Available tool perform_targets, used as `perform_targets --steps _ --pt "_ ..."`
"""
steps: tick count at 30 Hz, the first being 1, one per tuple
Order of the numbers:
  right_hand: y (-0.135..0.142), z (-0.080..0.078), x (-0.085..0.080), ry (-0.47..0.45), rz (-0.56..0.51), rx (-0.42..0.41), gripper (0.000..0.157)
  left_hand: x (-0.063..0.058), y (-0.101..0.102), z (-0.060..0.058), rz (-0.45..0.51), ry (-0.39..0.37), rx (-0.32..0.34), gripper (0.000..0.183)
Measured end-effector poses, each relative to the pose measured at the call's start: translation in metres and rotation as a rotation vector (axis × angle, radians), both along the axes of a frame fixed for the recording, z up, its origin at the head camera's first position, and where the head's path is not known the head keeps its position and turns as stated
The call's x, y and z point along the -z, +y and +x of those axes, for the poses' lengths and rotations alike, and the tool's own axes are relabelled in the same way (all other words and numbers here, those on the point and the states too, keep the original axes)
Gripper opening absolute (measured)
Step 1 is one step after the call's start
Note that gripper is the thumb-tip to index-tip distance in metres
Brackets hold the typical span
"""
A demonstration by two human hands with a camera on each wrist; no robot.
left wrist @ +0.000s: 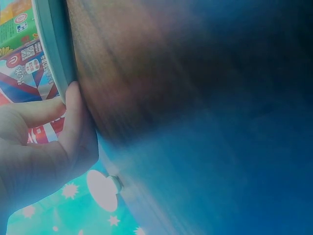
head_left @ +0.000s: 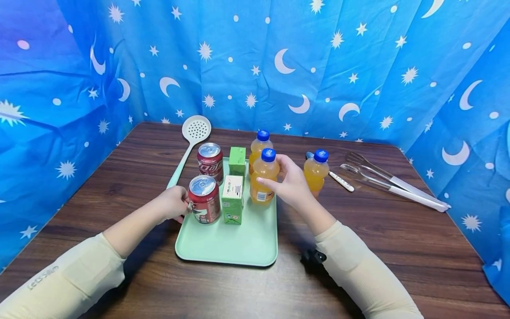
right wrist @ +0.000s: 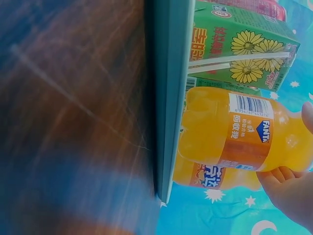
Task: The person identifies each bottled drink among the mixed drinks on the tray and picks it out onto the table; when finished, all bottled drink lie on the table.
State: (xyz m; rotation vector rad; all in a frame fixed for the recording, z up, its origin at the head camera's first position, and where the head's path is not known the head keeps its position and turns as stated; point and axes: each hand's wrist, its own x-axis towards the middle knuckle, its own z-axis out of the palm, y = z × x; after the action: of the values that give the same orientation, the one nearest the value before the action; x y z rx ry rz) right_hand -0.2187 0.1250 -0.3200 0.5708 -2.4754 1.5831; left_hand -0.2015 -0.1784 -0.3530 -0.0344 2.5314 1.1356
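Observation:
A pale green tray (head_left: 227, 246) lies on the dark wood table. My left hand (head_left: 173, 204) pinches its left rim (left wrist: 55, 46) between thumb and fingers, close beside the front red Coke can (head_left: 205, 206). With my right hand (head_left: 294, 182) I grip an orange Fanta bottle (right wrist: 210, 125) with a blue cap, thumb and fingers around its upper part. It stands upright at the tray's right side, in front of another Fanta bottle (head_left: 255, 146). Between cans and bottles are two green drink cartons (head_left: 233, 208), one behind the other. A second Coke can (head_left: 210, 165) stands at the back left.
Right of the tray stands a third orange bottle (head_left: 315, 170), with a white-handled utensil (head_left: 341, 181) beside it. Tongs (head_left: 392, 186) lie farther right. A slotted skimmer (head_left: 196, 129) rests behind the tray's left side. Blue star-patterned cloth (head_left: 255, 62) hangs around the table's back and sides.

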Motion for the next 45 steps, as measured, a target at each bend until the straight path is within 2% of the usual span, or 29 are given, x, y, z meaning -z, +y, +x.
perform_targets --steps 8,20,29,45 --pt "0.002 0.003 -0.002 -0.022 -0.024 -0.007 0.057 0.000 0.000 0.000 -0.007 0.004 0.002 0.014" --pt "0.005 0.005 -0.004 0.015 -0.044 -0.027 0.056 -0.002 0.001 0.001 -0.017 0.007 -0.002 0.015" --pt "0.006 0.008 -0.005 -0.017 -0.047 -0.006 0.057 -0.002 0.000 0.000 -0.006 -0.010 -0.008 0.015" --pt "0.011 0.011 -0.004 0.045 -0.051 -0.013 0.054 -0.001 0.000 -0.001 -0.003 -0.011 -0.004 0.015"
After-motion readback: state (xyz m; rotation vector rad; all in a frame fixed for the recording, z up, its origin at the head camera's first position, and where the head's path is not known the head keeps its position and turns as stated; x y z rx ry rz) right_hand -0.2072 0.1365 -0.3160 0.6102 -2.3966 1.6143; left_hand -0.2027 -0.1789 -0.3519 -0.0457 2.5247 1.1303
